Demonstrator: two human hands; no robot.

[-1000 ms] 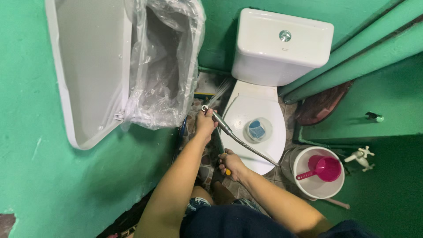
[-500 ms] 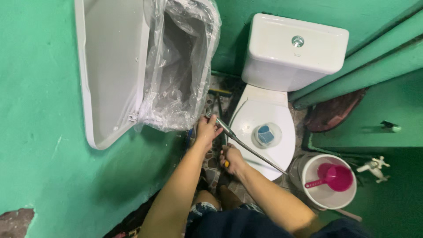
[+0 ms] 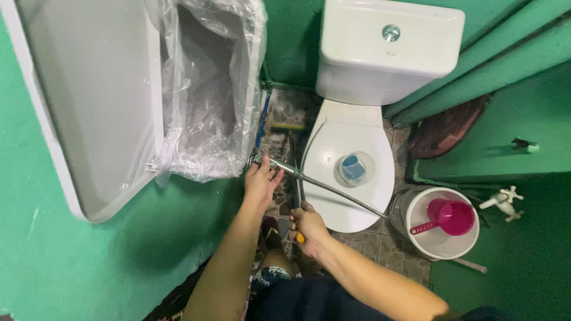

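Where left hand [image 3: 262,181] grips: ribbed silver hose [image 3: 324,187].

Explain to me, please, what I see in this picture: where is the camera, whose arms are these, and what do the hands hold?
The camera sits on a person's head and looks straight down, so the two bare arms coming up from the bottom edge are that person's own. There is no machine here. The place is a small toilet room with green walls. The left hand grips the end of a flexible metal hose near a fitting by the wall. The right hand is closed around a tool with a yellow handle; I cannot tell what kind of tool. The hose runs across the closed lid of a white toilet, and a small round container with something blue inside rests on that lid. On the left stands an open bin with a clear plastic liner. On the right, a white bucket holds a pink scoop.
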